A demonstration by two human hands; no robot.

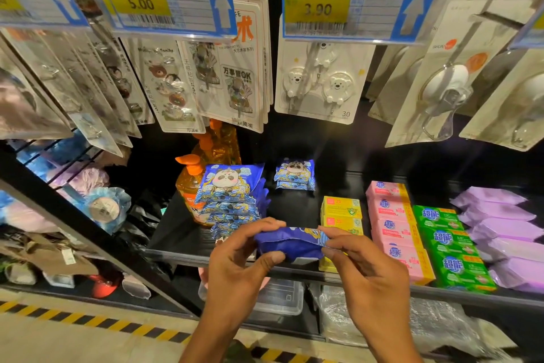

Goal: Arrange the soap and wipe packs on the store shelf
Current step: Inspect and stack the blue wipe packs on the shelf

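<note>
On the black metal shelf (176, 240), a row of blue panda-printed wipe packs (229, 197) leans near its left edge. Over the front edge, the left hand (238, 265) and the right hand (365, 265) each pinch one end of a soft blue plastic wipe pack (290, 246). Further right lie rows of pink boxed soaps (394, 227) and green boxed soaps (450, 247).

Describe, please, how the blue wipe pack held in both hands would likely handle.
Probably soft and floppy: the blue wipe pack bulges and creases between the left hand and right hand. Likely light, since fingertip pinches carry it.
</note>
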